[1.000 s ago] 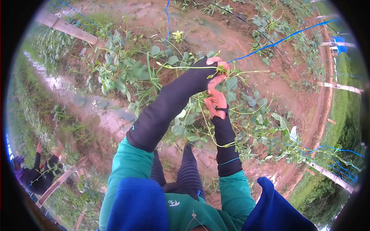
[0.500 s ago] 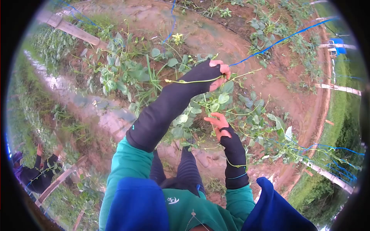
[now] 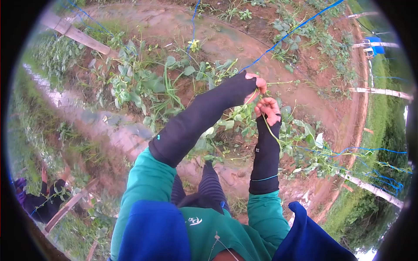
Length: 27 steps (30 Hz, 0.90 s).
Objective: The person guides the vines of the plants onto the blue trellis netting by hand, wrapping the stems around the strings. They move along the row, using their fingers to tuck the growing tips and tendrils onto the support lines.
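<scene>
My left hand (image 3: 257, 85), in a black fingerless sleeve, is closed around a thin green vine stem (image 3: 281, 82) that sticks out to the right. Just below it, my right hand (image 3: 268, 108) has its fingers pinched on a vine stem (image 3: 275, 138), which hangs down over the black sleeve. The two hands are close together. A blue string (image 3: 285, 37) slants from the upper right down behind my left wrist. Leaves of the vine plant (image 3: 238, 115) show beneath and beside my hands.
A blue string (image 3: 361, 149) with tangled plants runs to a wooden post (image 3: 374, 191) at right. At upper left another post (image 3: 82, 39) leans over leafy plants (image 3: 130, 85). Muddy furrows (image 3: 130, 135) lie between rows. A co-worker's dark sleeve (image 3: 41, 204) shows at lower left.
My right hand has moved up close to my left hand, its fingers now pinched on a stem. The blue string has swung leftward, behind my left wrist.
</scene>
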Each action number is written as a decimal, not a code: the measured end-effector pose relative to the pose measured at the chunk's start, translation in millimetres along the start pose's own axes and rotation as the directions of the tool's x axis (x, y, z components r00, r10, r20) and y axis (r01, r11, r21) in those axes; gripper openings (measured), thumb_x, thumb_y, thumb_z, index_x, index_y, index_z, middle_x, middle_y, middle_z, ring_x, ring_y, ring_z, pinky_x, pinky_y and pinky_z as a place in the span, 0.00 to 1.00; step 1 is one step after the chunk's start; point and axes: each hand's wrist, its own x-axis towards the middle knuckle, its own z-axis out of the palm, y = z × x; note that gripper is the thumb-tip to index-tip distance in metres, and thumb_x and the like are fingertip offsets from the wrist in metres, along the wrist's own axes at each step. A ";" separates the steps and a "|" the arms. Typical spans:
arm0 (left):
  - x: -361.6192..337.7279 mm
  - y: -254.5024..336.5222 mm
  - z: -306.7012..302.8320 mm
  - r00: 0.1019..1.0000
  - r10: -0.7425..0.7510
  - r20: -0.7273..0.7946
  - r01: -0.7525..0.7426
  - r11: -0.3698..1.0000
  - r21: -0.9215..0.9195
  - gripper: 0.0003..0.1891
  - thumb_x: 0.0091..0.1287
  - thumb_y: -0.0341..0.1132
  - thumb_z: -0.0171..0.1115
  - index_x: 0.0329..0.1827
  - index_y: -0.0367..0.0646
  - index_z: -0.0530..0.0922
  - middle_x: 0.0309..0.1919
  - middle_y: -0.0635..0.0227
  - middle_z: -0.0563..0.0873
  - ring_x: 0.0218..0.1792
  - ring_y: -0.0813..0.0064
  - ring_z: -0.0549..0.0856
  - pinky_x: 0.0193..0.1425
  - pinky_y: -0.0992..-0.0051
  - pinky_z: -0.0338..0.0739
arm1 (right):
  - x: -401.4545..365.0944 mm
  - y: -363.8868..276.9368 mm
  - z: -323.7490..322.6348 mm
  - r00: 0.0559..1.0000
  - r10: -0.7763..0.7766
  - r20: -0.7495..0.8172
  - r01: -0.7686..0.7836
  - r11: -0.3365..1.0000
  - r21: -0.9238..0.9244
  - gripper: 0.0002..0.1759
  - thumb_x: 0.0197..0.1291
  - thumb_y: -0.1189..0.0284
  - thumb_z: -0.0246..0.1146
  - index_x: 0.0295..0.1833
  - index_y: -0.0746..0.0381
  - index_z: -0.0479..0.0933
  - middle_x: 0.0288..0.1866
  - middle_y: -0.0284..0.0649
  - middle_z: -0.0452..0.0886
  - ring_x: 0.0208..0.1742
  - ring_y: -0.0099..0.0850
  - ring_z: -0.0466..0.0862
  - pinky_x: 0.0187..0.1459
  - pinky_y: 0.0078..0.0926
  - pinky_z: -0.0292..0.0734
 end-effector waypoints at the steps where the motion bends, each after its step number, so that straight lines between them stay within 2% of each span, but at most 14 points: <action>1: 0.8 0.5 -0.7 1.000 -0.002 0.002 0.002 1.000 0.002 0.06 0.49 0.28 0.53 0.30 0.44 0.70 0.23 0.63 0.76 0.28 0.61 0.76 0.29 0.70 0.69 | 4.9 -9.6 13.9 0.995 -0.071 0.064 0.070 0.997 0.016 0.13 0.43 0.86 0.50 0.36 0.62 0.67 0.31 0.36 0.71 0.33 0.26 0.74 0.34 0.24 0.76; 7: -3.3 -18.3 4.7 0.978 -0.123 0.167 0.104 0.987 0.119 0.06 0.48 0.29 0.54 0.29 0.41 0.71 0.24 0.66 0.75 0.25 0.70 0.74 0.29 0.78 0.69 | 21.8 -48.6 65.5 0.965 -0.066 0.252 0.177 0.876 -0.449 0.11 0.44 0.85 0.45 0.34 0.64 0.67 0.30 0.38 0.73 0.27 0.23 0.73 0.25 0.20 0.74; 9: -3.7 -31.5 14.7 0.902 -0.368 0.225 0.378 0.926 0.001 0.06 0.47 0.31 0.57 0.28 0.43 0.72 0.22 0.68 0.74 0.25 0.71 0.74 0.30 0.77 0.69 | 23.1 -53.3 72.5 0.968 -0.040 0.247 0.173 0.818 -0.548 0.10 0.45 0.84 0.44 0.34 0.65 0.67 0.30 0.38 0.73 0.26 0.22 0.73 0.24 0.19 0.73; 11: -2.9 -33.9 17.9 0.804 -0.513 0.301 0.544 0.430 -0.720 0.07 0.42 0.32 0.57 0.25 0.43 0.72 0.21 0.60 0.76 0.29 0.61 0.77 0.33 0.69 0.70 | 21.8 -58.5 76.2 0.979 0.009 0.205 0.117 0.795 -0.595 0.09 0.47 0.82 0.45 0.34 0.64 0.68 0.29 0.39 0.74 0.25 0.23 0.73 0.22 0.17 0.71; 12: -3.0 -36.0 18.3 0.804 -0.513 0.301 0.544 0.431 -0.720 0.07 0.42 0.32 0.57 0.25 0.43 0.72 0.21 0.60 0.76 0.29 0.61 0.77 0.33 0.69 0.70 | 20.4 -62.5 75.0 0.991 0.071 0.112 0.008 0.808 -0.590 0.10 0.48 0.80 0.45 0.36 0.64 0.68 0.33 0.39 0.73 0.28 0.23 0.73 0.22 0.15 0.69; 14: 2.0 -24.2 9.1 0.962 -0.205 0.183 0.167 0.965 0.203 0.06 0.46 0.32 0.58 0.27 0.46 0.72 0.21 0.64 0.75 0.27 0.66 0.76 0.30 0.72 0.69 | 24.3 -46.4 52.4 0.987 -0.162 -0.006 0.141 0.873 -0.467 0.11 0.48 0.80 0.46 0.39 0.63 0.68 0.37 0.39 0.72 0.32 0.23 0.73 0.26 0.16 0.70; 17: 3.8 -23.4 6.2 0.979 -0.201 0.018 0.196 0.967 0.162 0.07 0.45 0.33 0.59 0.28 0.46 0.72 0.23 0.61 0.75 0.28 0.62 0.76 0.30 0.70 0.70 | 54.2 8.0 4.7 0.909 -0.307 -0.284 0.227 0.932 -0.281 0.16 0.49 0.79 0.48 0.48 0.63 0.64 0.47 0.39 0.67 0.45 0.27 0.70 0.40 0.23 0.69; 19: 7.5 -15.2 4.4 0.994 -0.078 -0.072 0.086 0.989 0.119 0.05 0.47 0.34 0.56 0.27 0.45 0.72 0.18 0.64 0.74 0.23 0.67 0.76 0.26 0.72 0.69 | 42.9 46.1 17.7 0.902 -0.400 0.161 0.429 0.799 -0.420 0.18 0.51 0.77 0.49 0.50 0.60 0.62 0.50 0.39 0.65 0.48 0.26 0.69 0.47 0.24 0.65; 20: 11.0 -10.6 9.2 0.968 -0.243 -0.068 0.242 0.970 -0.019 0.05 0.49 0.33 0.53 0.26 0.44 0.71 0.16 0.67 0.72 0.20 0.71 0.75 0.23 0.74 0.68 | 92.1 97.3 -23.8 0.995 -0.103 0.004 0.099 0.963 0.252 0.18 0.49 0.74 0.56 0.48 0.59 0.64 0.45 0.35 0.69 0.40 0.25 0.73 0.42 0.21 0.69; 21: 16.4 -8.7 14.9 0.916 -0.398 -0.041 0.388 0.909 -0.153 0.04 0.51 0.33 0.51 0.26 0.43 0.71 0.13 0.69 0.70 0.16 0.75 0.73 0.19 0.76 0.66 | 70.6 96.9 4.3 0.983 -0.166 0.073 0.166 0.986 0.003 0.18 0.49 0.73 0.55 0.48 0.59 0.64 0.45 0.36 0.69 0.40 0.25 0.73 0.42 0.21 0.69; 22: 17.1 -20.1 31.0 0.960 -0.177 -0.215 0.152 0.980 -0.128 0.05 0.53 0.33 0.47 0.25 0.42 0.70 0.11 0.72 0.67 0.12 0.81 0.69 0.14 0.79 0.62 | 56.8 90.6 23.9 0.975 -0.196 0.103 0.207 0.971 -0.115 0.17 0.50 0.72 0.55 0.48 0.59 0.63 0.45 0.36 0.69 0.40 0.25 0.72 0.43 0.21 0.68; 25: 14.0 -30.9 66.6 0.904 -0.159 -0.398 0.121 0.986 -0.118 0.06 0.54 0.35 0.48 0.28 0.42 0.69 0.11 0.71 0.67 0.10 0.79 0.70 0.12 0.79 0.61 | 46.2 76.1 47.4 0.960 -0.241 0.141 0.267 0.939 -0.216 0.16 0.51 0.71 0.53 0.47 0.59 0.63 0.44 0.36 0.68 0.42 0.24 0.71 0.44 0.21 0.67; 26: 16.9 -27.2 62.1 0.896 -0.442 -0.039 0.442 0.897 -0.012 0.13 0.43 0.35 0.60 0.33 0.45 0.70 0.29 0.68 0.75 0.31 0.68 0.74 0.33 0.63 0.69 | 40.9 70.2 52.9 0.956 -0.255 0.148 0.286 0.921 -0.264 0.16 0.52 0.70 0.53 0.47 0.60 0.63 0.44 0.36 0.68 0.42 0.24 0.71 0.44 0.21 0.67; 27: 17.6 -21.4 59.8 0.897 -0.440 -0.038 0.440 0.898 -0.008 0.13 0.43 0.35 0.60 0.33 0.45 0.70 0.29 0.68 0.75 0.31 0.68 0.74 0.33 0.63 0.69 | 35.9 63.2 57.8 0.951 -0.266 0.156 0.303 0.898 -0.319 0.15 0.52 0.69 0.53 0.47 0.60 0.63 0.44 0.37 0.68 0.42 0.23 0.71 0.44 0.21 0.66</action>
